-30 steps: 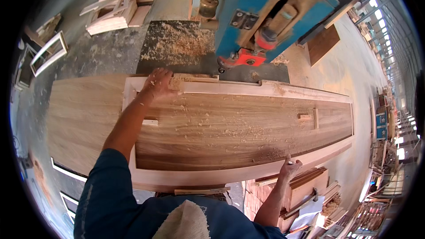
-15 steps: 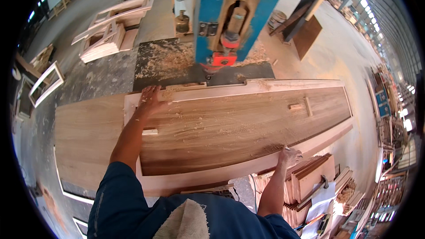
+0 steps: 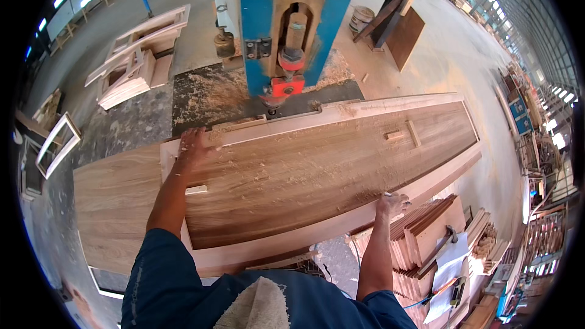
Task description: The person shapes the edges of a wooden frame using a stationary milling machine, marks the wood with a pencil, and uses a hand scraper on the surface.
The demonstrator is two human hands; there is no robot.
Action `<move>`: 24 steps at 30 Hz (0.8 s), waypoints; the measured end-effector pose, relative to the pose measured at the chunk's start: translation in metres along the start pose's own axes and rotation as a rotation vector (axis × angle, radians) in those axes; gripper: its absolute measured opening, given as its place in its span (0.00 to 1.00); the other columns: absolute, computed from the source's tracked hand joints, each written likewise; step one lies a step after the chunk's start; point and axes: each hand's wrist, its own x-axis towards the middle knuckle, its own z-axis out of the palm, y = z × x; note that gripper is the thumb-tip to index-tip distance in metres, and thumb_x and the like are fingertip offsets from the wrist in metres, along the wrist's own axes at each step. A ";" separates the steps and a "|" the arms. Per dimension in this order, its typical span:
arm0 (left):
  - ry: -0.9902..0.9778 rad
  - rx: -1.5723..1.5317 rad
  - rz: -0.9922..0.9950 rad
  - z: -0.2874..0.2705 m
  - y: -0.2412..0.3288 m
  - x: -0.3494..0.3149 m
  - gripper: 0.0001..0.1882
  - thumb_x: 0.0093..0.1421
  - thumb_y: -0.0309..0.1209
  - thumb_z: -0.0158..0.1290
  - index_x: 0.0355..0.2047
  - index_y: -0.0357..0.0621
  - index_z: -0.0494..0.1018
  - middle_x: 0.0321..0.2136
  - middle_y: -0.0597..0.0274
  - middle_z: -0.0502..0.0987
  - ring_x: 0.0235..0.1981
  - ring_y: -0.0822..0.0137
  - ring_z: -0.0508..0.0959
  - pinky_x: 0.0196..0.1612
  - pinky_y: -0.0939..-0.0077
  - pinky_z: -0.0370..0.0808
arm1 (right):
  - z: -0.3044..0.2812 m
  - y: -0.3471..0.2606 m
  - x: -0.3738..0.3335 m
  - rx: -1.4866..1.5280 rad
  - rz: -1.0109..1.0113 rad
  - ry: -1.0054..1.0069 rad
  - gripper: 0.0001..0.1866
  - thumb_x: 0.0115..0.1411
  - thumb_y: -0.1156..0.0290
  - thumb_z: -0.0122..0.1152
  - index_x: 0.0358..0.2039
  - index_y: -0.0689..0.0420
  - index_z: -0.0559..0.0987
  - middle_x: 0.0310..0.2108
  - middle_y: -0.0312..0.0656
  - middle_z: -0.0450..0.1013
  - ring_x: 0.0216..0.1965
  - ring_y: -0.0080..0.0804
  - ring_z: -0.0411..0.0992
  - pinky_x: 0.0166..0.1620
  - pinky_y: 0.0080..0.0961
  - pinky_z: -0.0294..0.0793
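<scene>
Fingers of the left hand [image 3: 194,145] spread over the pale wooden frame [image 3: 292,242] at nine o'clock; those of the right hand [image 3: 393,203] curl at its near edge, four o'clock, and whether they pinch it I cannot tell; the frame lies mid-view on a brown board [image 3: 116,192], a blue machine [image 3: 289,33] beyond at twelve o'clock

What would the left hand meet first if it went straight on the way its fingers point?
Probably the dark table with shavings, just past the far frame rail; depth is unclear, so the left hand might pass above.
</scene>
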 end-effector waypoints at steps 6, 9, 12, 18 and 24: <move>0.270 -0.019 -0.006 0.011 -0.034 -0.017 0.48 0.49 0.55 0.66 0.62 0.36 0.64 0.59 0.43 0.69 0.65 0.45 0.62 0.69 0.51 0.53 | -0.001 -0.005 -0.004 0.040 0.046 -0.101 0.44 0.45 0.50 0.76 0.52 0.64 0.64 0.51 0.60 0.69 0.56 0.56 0.67 0.62 0.50 0.57; 0.420 0.015 -0.187 0.016 -0.037 -0.069 0.46 0.50 0.50 0.66 0.62 0.35 0.64 0.58 0.41 0.69 0.64 0.44 0.62 0.68 0.50 0.53 | -0.006 -0.004 0.001 -0.023 0.054 -0.083 0.42 0.46 0.52 0.75 0.51 0.67 0.65 0.50 0.63 0.69 0.56 0.59 0.67 0.60 0.52 0.61; 0.448 0.090 -0.469 0.040 -0.049 -0.136 0.44 0.51 0.48 0.64 0.61 0.32 0.64 0.57 0.37 0.70 0.61 0.39 0.65 0.65 0.48 0.59 | 0.005 -0.001 0.012 -0.067 0.053 -0.012 0.41 0.47 0.54 0.73 0.50 0.70 0.65 0.49 0.66 0.69 0.55 0.60 0.67 0.58 0.54 0.64; 0.328 -0.214 -0.674 0.057 -0.092 -0.185 0.38 0.51 0.45 0.57 0.55 0.28 0.67 0.51 0.32 0.75 0.53 0.35 0.73 0.58 0.46 0.68 | -0.018 -0.019 0.005 0.011 0.061 -0.016 0.42 0.47 0.54 0.73 0.50 0.72 0.64 0.48 0.67 0.69 0.55 0.61 0.67 0.57 0.52 0.67; 0.209 -0.405 -0.620 0.016 -0.096 -0.189 0.26 0.46 0.40 0.60 0.39 0.28 0.75 0.34 0.37 0.81 0.38 0.44 0.82 0.40 0.52 0.77 | -0.034 -0.006 0.014 0.157 0.136 0.058 0.38 0.47 0.58 0.75 0.48 0.71 0.67 0.44 0.60 0.73 0.49 0.56 0.73 0.52 0.50 0.73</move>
